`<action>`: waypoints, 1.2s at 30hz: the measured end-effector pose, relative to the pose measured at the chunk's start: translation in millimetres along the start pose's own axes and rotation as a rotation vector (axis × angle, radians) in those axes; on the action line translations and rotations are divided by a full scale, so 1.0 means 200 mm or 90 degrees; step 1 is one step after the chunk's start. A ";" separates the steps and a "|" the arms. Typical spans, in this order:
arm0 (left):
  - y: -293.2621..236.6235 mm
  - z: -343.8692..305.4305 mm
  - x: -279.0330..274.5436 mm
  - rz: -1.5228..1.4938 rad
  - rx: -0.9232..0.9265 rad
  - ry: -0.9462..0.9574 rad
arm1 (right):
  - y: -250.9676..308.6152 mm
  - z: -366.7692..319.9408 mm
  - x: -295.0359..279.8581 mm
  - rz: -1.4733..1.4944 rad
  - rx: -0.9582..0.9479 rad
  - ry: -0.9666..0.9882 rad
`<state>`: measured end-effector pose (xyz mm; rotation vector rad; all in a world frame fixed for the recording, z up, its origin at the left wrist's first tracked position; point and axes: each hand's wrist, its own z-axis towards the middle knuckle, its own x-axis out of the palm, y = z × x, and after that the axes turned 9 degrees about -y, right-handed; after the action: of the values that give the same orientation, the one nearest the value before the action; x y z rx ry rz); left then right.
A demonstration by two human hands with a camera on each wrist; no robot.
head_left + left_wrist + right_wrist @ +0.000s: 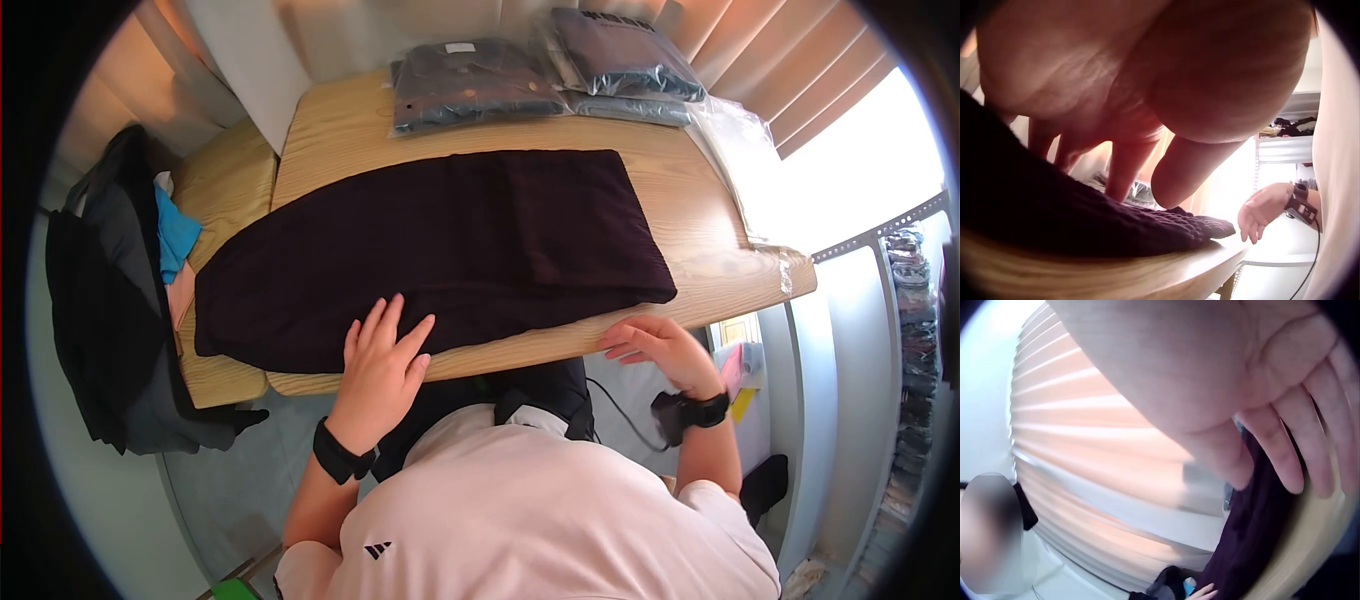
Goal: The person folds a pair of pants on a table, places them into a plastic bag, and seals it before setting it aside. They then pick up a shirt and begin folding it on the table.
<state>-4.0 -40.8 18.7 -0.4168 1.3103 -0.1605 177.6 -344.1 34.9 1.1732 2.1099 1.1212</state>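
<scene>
A long, dark purple, folded garment (440, 235) lies flat across the wooden table. Its left end tapers with rounded sides, and its right end is squared off. My left hand (383, 362) rests with spread fingers on its near edge, left of the middle. From the left wrist view, those fingers (1127, 165) reach down to the textured cloth (1116, 222). By the table's front edge, my right hand (655, 348) hovers just below the garment's near right corner. Its fingers (1282, 456) are loosely extended, and the palm holds nothing.
Clothes in clear plastic bags (475, 88) are stacked along the table's back (335, 120). Dark clothing (115, 320) hangs over the left side, beside a blue cloth (176, 235). White plastic (735, 165) lies at the back right. A shelf rack (905, 340) stands at the right.
</scene>
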 end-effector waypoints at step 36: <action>-0.42 0.61 0.28 -0.674 -0.401 0.254 | 0.76 1.24 -0.48 -0.509 -0.176 0.137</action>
<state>137.6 -112.9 24.1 -1.6717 1.3905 -0.7493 476.1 -275.8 27.2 0.0395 2.1579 1.1051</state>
